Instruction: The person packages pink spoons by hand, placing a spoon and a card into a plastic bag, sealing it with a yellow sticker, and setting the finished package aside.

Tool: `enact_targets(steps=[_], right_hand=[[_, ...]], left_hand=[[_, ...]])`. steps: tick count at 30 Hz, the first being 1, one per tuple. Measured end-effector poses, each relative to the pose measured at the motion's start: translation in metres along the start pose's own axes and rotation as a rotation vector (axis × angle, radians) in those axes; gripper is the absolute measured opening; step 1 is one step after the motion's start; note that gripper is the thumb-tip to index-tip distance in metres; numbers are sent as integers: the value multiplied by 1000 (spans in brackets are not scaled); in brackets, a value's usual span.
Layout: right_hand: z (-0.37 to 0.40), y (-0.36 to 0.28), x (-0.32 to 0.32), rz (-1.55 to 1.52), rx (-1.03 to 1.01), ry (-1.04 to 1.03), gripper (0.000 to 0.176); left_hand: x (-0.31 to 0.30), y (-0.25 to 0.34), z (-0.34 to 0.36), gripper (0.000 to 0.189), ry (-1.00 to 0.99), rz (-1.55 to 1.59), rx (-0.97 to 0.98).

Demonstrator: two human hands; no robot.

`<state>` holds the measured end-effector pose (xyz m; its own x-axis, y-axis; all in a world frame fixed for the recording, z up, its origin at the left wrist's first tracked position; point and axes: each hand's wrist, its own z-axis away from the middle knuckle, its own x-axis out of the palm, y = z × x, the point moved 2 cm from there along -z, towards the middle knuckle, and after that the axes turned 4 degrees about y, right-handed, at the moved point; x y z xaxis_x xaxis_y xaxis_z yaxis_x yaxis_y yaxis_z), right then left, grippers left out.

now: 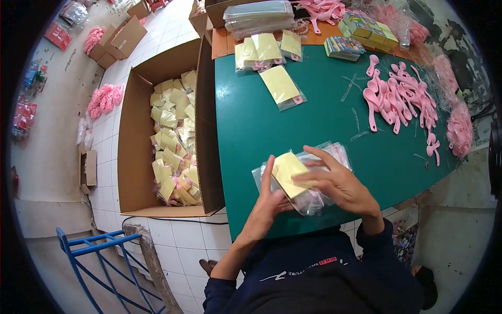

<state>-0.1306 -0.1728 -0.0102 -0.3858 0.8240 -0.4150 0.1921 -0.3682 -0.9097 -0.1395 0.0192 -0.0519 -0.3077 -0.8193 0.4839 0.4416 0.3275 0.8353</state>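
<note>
Left hand (267,203) and right hand (341,186) both clasp stack of clear plastic bags (314,201), yellow paper card (286,170) on top, above near edge of green table (251,136). Large open cardboard box (135,157) just left of table, full of yellow-carded packets (172,146), too many to count. Four flat yellow packets (281,85) farther up table. Heap of pink plastic spoons (397,94) at right.

Table (314,131), box (133,157) on the floor left of it.
Left hand (266,204) and right hand (340,186) meet on a packet (293,175) at the near edge; spoons (400,97) lie right, loose packets (266,49) far left; packs (172,141), seemingly, fill the box.
</note>
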Motion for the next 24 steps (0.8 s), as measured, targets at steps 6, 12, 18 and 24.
enact_targets(steps=[6,12,18,24], right_hand=[[7,15,17,-466,252,253,31],[5,18,28,-459,215,507,31],[3,17,24,-477,181,523,32],[4,15,31,-436,155,493,32]], left_hand=[[10,1,3,87,115,-203,92],[11,-11,14,89,69,-112,-57],[9,-8,25,79,131,-369,73],[11,-10,20,77,168,-259,11]])
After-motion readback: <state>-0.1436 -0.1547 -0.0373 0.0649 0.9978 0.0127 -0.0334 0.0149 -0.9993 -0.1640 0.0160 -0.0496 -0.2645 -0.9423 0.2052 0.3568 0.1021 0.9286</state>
